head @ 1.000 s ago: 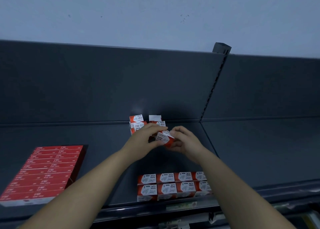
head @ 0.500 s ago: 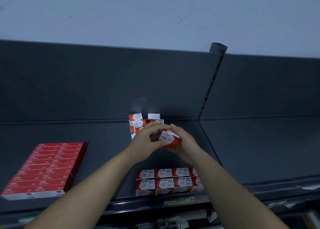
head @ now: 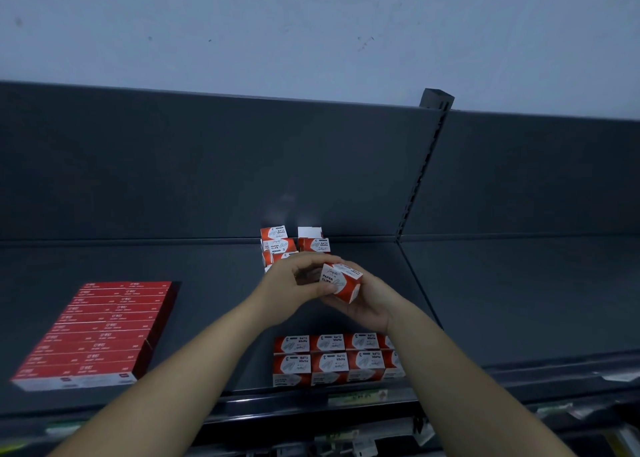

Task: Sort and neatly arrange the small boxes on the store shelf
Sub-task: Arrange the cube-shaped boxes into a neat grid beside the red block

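Both hands hold one small red-and-white paper clip box above the middle of the dark shelf. My left hand curls over its left side, and my right hand cups it from below and the right. The box is tilted, a corner pointing toward me. Behind the hands, a loose pile of the same boxes sits against the back panel. At the shelf's front edge, a neat block of these boxes stands in two tidy rows.
A flat block of long red boxes lies at the front left of the shelf. An upright slotted post divides the back panel. The shelf part to the right is bare. Price tags hang on the rail below.
The held box has been turned in my hands, lifted slightly and tilted so a corner faces me. My hands stay in the same place over the shelf.
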`<state>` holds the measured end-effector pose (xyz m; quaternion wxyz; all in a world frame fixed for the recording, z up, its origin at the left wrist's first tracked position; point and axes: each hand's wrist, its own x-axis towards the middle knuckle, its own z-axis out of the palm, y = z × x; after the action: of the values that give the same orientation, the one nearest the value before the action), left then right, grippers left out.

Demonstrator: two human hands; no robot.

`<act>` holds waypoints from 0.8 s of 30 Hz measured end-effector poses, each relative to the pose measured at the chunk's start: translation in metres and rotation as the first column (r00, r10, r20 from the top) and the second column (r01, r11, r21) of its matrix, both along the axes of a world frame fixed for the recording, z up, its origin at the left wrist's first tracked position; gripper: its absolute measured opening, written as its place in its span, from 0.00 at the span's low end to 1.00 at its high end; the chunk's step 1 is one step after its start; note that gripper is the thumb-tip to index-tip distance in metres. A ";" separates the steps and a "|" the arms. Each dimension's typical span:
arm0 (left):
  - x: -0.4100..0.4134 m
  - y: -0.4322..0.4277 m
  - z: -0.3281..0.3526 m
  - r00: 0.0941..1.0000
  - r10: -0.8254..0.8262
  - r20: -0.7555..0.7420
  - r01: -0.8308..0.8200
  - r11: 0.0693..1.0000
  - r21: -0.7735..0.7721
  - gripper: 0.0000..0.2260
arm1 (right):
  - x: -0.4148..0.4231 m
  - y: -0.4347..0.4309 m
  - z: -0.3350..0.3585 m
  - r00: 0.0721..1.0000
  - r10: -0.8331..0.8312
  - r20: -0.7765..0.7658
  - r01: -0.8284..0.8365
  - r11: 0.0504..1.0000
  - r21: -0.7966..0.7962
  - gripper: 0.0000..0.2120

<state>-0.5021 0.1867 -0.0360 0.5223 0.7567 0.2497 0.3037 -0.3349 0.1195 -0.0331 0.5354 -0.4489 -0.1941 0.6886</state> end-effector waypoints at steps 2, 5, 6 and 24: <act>0.001 -0.001 0.001 0.999 0.008 0.033 -0.007 1.000 -0.029 0.17 | -0.003 -0.001 0.001 0.998 -0.035 -0.043 0.035 0.999 0.013 0.15; 0.001 -0.001 0.000 0.998 0.043 0.054 -0.039 0.997 -0.071 0.17 | -0.006 0.000 0.001 0.998 -0.059 -0.017 0.059 0.998 0.021 0.16; 0.002 -0.001 -0.001 0.995 0.075 0.072 -0.068 0.993 -0.092 0.17 | -0.006 0.000 0.002 0.997 -0.074 -0.003 0.074 0.997 0.022 0.18; -0.012 0.000 -0.008 0.938 0.326 0.116 -0.254 0.876 -0.410 0.14 | -0.003 -0.002 0.004 0.929 -0.193 0.315 0.164 0.980 0.117 0.15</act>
<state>-0.5139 0.1868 -0.0440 0.6306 0.5609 0.3675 0.3908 -0.3380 0.1174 -0.0289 0.5758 -0.5476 -0.2683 0.5447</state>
